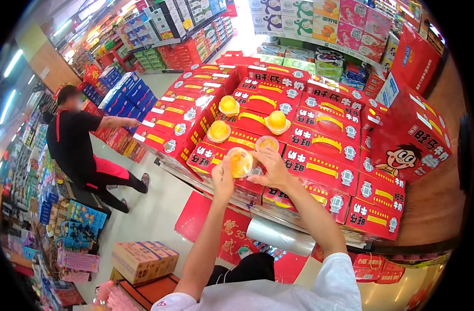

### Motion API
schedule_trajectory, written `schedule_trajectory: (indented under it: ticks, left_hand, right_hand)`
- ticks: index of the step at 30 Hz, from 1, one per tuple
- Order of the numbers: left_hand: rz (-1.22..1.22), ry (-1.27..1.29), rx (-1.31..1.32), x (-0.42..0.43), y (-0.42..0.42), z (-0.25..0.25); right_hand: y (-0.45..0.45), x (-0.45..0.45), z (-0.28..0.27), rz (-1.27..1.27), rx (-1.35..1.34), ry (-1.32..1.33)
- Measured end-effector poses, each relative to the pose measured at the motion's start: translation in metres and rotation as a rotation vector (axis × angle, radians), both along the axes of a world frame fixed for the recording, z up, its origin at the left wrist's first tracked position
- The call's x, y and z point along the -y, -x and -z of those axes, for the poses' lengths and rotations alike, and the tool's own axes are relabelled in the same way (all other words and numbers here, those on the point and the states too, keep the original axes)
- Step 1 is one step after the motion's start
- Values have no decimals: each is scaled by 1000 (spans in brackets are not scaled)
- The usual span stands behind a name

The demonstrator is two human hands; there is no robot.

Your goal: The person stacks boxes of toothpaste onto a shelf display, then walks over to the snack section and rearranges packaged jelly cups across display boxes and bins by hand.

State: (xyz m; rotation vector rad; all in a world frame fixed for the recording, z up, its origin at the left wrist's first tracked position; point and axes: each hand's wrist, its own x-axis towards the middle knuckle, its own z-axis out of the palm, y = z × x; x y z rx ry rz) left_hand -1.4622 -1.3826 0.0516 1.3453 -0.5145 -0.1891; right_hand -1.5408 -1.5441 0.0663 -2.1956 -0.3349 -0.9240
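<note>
Head view, left hand: the left hand (223, 175) grasps a clear cup (240, 163) with orange contents, its fingers wrapped round the left side.
Right hand: the right hand (271, 168) is bent at the right side of that cup, thumb toward the near side; whether it grips the cup or only touches it, I cannot tell.
Second cup: a pale-rimmed tub (267, 143) shows just beyond the right fingers, partly hidden by them.
Cup in hand: above the near left part of the red cartons (328, 169), in front of the person's body.
Dome-shaped orange cups: three stand farther off on the cartons, one far left (228, 105), one nearer on the left (219, 131), one to the right (277, 122).
Cartons: laid in rows, with yellow handles and white and black lettering.
Right side: a large red box (413, 137) with a cartoon face stands upright.
Near edge: a roll of clear film (278, 236) lies below the cartons.
Left side: a person in black (73, 140) stretches an arm toward the cartons; contact is unclear.
Near left: a cardboard box (145, 262).
</note>
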Motion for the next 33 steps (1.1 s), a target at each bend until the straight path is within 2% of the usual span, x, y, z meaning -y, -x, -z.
schedule_trajectory:
  ticks: [2, 4, 8, 9, 10, 13, 15, 18, 21, 24, 26, 28, 29, 30, 32, 33]
  left_hand:
    - [113, -36, -164, -16, 6, -25]
    - [149, -1, -173, -30, 11, -38]
    - [258, -132, -122, -54, 25, -51]
    - [273, -151, -134, -58, 28, -52]
    - [278, -163, -138, -63, 30, -55]
    - [246, -104, -153, -81, 35, -61]
    - [225, -148, -123, -101, 31, -47]
    - [126, -44, -239, -132, 36, -57]
    - [25, -47, -259, -161, 38, -66]
    - [-11, -52, -294, -174, 45, -72]
    - [40, -95, -283, -177, 47, -68]
    - [50, -154, -268, -179, 53, -58]
    - [60, -203, -246, -173, 53, -57]
    - [54, -173, -225, -158, 67, -77]
    - [108, -164, -258, -150, 76, -82]
    - [110, -166, -267, -152, 81, -82]
  right_hand:
    - [5, -8, -6, -3, -24, 31]
    - [10, -19, -12, -51, -44, -17]
    - [16, -26, -10, -157, -42, 92]
    - [14, -30, -2, -200, 87, 97]
    - [15, -32, -3, -213, 94, 116]
    - [20, -34, -6, -284, -95, 216]
    - [20, -36, 3, -296, -82, 197]
    - [17, -36, 2, -312, -16, 203]
    - [14, -36, 2, -230, 98, 262]
    - [15, -41, -3, -206, 88, 241]
    - [17, -43, -5, -207, 45, 264]
    - [29, -62, -25, -201, -252, 195]
    - [42, -80, -40, -281, -461, 7]
    - [51, -99, -50, -299, -471, -80]
    - [74, -128, -75, -240, -443, -26]
    - [80, -137, -72, -240, -400, -110]
